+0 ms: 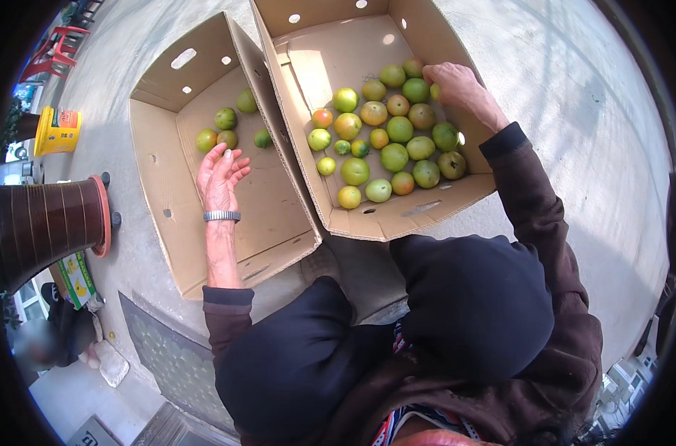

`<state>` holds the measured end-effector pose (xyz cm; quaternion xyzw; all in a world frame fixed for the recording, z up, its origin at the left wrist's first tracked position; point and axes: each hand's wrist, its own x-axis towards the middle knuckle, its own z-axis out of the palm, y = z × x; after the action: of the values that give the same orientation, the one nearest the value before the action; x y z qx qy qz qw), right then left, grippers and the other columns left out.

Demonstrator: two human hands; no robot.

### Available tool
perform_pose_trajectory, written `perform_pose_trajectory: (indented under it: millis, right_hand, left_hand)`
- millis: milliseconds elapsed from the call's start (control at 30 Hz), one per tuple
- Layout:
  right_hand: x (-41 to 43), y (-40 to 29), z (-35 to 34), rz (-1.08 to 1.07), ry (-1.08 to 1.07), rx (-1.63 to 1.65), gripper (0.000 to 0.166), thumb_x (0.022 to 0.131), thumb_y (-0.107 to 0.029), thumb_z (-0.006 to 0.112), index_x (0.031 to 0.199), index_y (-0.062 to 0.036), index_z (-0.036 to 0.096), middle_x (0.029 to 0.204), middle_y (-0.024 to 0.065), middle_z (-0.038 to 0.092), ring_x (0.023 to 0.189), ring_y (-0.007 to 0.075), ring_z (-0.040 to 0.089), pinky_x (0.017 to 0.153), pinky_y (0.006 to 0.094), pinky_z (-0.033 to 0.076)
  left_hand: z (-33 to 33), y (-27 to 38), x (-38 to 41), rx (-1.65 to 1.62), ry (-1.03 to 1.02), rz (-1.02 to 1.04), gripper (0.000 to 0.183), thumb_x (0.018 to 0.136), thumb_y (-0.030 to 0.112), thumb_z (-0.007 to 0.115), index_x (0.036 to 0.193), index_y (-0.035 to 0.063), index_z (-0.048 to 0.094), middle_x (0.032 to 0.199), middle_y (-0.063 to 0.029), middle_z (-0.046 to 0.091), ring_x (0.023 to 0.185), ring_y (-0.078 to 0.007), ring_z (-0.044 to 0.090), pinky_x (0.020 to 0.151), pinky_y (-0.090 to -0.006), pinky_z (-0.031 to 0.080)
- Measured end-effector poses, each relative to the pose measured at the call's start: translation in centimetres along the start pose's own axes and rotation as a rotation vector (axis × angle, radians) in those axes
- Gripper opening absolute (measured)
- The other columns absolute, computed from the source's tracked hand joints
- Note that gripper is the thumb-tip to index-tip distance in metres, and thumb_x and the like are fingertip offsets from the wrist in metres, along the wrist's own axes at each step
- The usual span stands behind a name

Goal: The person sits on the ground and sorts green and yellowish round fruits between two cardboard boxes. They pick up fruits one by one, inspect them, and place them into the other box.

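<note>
Two open cardboard boxes stand side by side before my knees. In the right cardboard box [365, 227] lie many tomatoes, mostly green, some turning orange, such as a large green tomato [399, 129]. My right hand [461, 92] is at that box's right wall, its fingers around a yellow-green tomato [435, 91] that is partly hidden. Over the left cardboard box [159, 134] hovers my left hand [218, 177], palm up, fingers apart, with nothing seen in it. Just beyond its fingertips is a brownish-green tomato [227, 139], among several tomatoes in that box.
A large brown planter [48, 223] with a reddish rim and a yellow bucket [59, 131] stand on the left. Farther off is a red plastic chair [56, 50]. Another person [64, 334] is at lower left, near a printed banana carton [77, 279]. A dark mat [173, 357] lies beside me.
</note>
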<state>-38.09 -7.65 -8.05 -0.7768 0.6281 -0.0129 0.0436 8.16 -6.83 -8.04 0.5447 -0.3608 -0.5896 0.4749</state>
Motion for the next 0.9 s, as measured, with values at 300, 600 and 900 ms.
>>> perform_pose_trajectory:
  millis: [300, 600, 900]
  right_hand:
    - [-0.3, -0.2, 2.9, -0.059, -0.020, -0.110, 0.026, 0.065, -0.006, 0.062, 0.091, -0.0043, 0.055, 0.079, 0.0132, 0.062, 0.083, 0.0313, 0.060, 0.070, 0.0417, 0.047]
    - [-2.0, -11.0, 2.5, -0.403, -0.311, 0.400, 0.045, 0.056, -0.020, 0.075, 0.094, -0.0052, 0.056, 0.073, 0.0115, 0.058, 0.075, 0.0314, 0.059, 0.065, 0.0419, 0.045]
    - [-3.4, -13.4, 6.4, -0.522, -0.144, 0.164, 0.034, 0.052, -0.013, 0.072, 0.080, -0.0040, 0.054, 0.066, 0.0095, 0.060, 0.074, 0.0292, 0.061, 0.060, 0.0415, 0.045]
  left_hand:
    - [0.3, -0.2, -0.2, 0.031, -0.029, -0.026, 0.040, 0.085, 0.014, 0.064, 0.118, -0.0003, 0.048, 0.099, -0.0162, 0.062, 0.080, -0.0238, 0.066, 0.070, -0.0330, 0.056]
    - [0.3, -0.4, -0.3, 0.059, -0.032, -0.040, 0.037, 0.085, 0.014, 0.064, 0.117, 0.0003, 0.050, 0.098, -0.0156, 0.062, 0.080, -0.0234, 0.066, 0.070, -0.0330, 0.056]
    - [0.7, -0.5, -0.4, 0.060, -0.044, -0.054, 0.036, 0.086, 0.013, 0.063, 0.116, 0.0001, 0.050, 0.098, -0.0167, 0.062, 0.081, -0.0249, 0.066, 0.070, -0.0336, 0.056]
